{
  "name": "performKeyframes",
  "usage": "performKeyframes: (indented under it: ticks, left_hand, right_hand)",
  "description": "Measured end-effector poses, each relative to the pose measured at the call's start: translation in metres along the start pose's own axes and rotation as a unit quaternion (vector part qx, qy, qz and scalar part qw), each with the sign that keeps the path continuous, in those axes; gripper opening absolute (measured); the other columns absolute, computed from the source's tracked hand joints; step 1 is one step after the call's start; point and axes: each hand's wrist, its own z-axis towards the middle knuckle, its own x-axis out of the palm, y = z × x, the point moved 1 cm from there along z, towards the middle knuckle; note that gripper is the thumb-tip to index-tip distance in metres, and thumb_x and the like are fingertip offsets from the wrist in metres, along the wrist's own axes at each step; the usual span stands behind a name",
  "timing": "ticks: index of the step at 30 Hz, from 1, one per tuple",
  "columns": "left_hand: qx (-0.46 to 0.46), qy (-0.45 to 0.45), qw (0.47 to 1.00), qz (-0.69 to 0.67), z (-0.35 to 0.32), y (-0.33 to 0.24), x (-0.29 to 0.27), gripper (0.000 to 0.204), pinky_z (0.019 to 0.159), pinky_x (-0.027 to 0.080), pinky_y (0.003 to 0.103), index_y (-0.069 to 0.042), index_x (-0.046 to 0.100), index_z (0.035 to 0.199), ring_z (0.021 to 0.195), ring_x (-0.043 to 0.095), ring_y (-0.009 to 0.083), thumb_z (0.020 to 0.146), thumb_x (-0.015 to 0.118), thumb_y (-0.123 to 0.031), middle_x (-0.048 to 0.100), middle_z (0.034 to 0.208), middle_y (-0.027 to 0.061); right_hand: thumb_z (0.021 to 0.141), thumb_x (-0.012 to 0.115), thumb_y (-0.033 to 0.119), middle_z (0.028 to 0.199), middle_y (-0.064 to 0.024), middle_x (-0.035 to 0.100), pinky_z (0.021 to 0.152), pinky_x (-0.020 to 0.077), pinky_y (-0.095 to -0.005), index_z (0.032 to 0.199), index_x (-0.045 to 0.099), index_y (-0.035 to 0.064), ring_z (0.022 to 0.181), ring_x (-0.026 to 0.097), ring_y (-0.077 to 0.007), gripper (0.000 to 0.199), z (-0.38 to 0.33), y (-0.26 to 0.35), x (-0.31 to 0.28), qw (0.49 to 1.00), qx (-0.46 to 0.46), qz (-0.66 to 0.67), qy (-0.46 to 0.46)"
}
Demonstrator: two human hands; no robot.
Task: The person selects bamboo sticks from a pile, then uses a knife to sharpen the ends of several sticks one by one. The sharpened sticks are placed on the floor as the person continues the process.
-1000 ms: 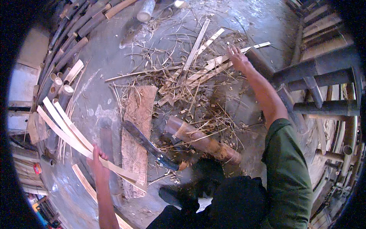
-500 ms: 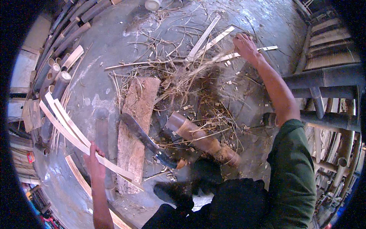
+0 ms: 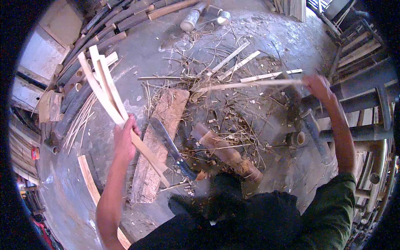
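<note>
My left hand (image 3: 126, 139) is closed round several pale split bamboo strips (image 3: 105, 91), which fan out at their upper ends and slant down past the hand. Far out on the right, my right hand (image 3: 318, 88) grips the end of one long bamboo strip (image 3: 254, 83). Hand and strip are smeared by motion, and the strip reaches left over the heap of shavings. Between my arms a rough wooden plank (image 3: 175, 108) lies on the floor. Against its right edge rests a curved machete (image 3: 164, 135) with a dark handle. A brown bamboo section (image 3: 216, 146) lies beside it.
Bamboo shavings (image 3: 200, 58) and loose strips (image 3: 239, 66) litter the floor ahead. Bamboo poles (image 3: 112, 35) are stacked at the far left. On the right stands a dark bamboo frame (image 3: 362, 104). Another pale strip (image 3: 89, 179) lies left of my forearm.
My right hand has swung right and nearer, drawing a bamboo strip out over the shavings. My left hand has risen and moved right with its bundle. The view has shifted.
</note>
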Motion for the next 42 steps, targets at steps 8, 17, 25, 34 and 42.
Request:
performKeyframes:
  ticks: [8, 17, 25, 34, 42]
  left_hand:
    - [0.005, 0.079, 0.997, 0.012, -0.004, -0.004, 0.031, 0.025, 0.054, 0.044, 0.025, -0.004, 0.054, 0.108, 0.059, 0.05, 0.0109, 0.09, 0.064, -0.018, 0.049, 0.072, -0.0007]
    - [-0.034, 0.056, 0.998, -0.018, -0.005, 0.002, 0.025, 0.022, 0.053, 0.045, 0.026, -0.003, 0.056, 0.105, 0.061, 0.052, 0.0105, 0.089, 0.065, -0.015, 0.052, 0.074, 0.0008]
    - [-0.03, 0.095, 0.995, -0.011, -0.01, 0.009, 0.048, 0.018, 0.056, 0.047, 0.029, -0.006, 0.056, 0.094, 0.061, 0.054, 0.0125, 0.09, 0.066, -0.021, 0.053, 0.071, 0.0008]
    - [0.028, 0.169, 0.958, -0.231, -0.023, -0.032, 0.133, 0.027, 0.083, 0.057, 0.04, -0.003, 0.054, 0.096, 0.092, 0.066, 0.0231, 0.09, 0.067, -0.027, 0.064, 0.096, 0.015]
    - [0.092, -0.082, 0.992, -0.028, 0.029, -0.051, 0.01, 0.016, 0.06, 0.048, 0.026, -0.007, 0.055, 0.088, 0.063, 0.052, 0.0102, 0.091, 0.065, -0.019, 0.053, 0.076, 0.0008]
  right_hand:
    - [0.087, 0.064, 0.043, 0.083, -0.0164, 0.067, 0.062, 0.0487, -0.0465, 0.103, 0.067, 0.0079, 0.072, 0.066, -0.0291, 0.038, -0.201, 0.002, 0.137, 0.942, 0.124, 0.283, 0.134]
    - [0.092, 0.052, 0.056, 0.064, 0.0031, 0.051, 0.046, 0.0349, -0.025, 0.087, 0.065, 0.0111, 0.053, 0.044, -0.0071, 0.047, -0.321, 0.108, 0.095, 0.716, 0.227, 0.567, 0.338]
    - [0.097, 0.047, 0.051, 0.067, 0.0065, 0.047, 0.045, 0.0308, -0.0229, 0.093, 0.061, 0.0111, 0.053, 0.039, -0.0057, 0.043, -0.283, 0.161, 0.087, 0.586, 0.238, 0.725, 0.273]
    - [0.097, 0.044, 0.055, 0.065, 0.0076, 0.044, 0.05, 0.0313, -0.0228, 0.086, 0.061, 0.01, 0.056, 0.038, -0.0056, 0.049, -0.097, 0.309, -0.016, 0.585, -0.138, 0.732, 0.32]
    - [0.091, 0.051, 0.06, 0.127, -0.0145, 0.055, 0.098, 0.0406, -0.0383, 0.132, 0.053, 0.0112, 0.114, 0.053, -0.0258, 0.063, -0.012, 0.292, 0.03, 0.719, -0.332, 0.476, 0.382]
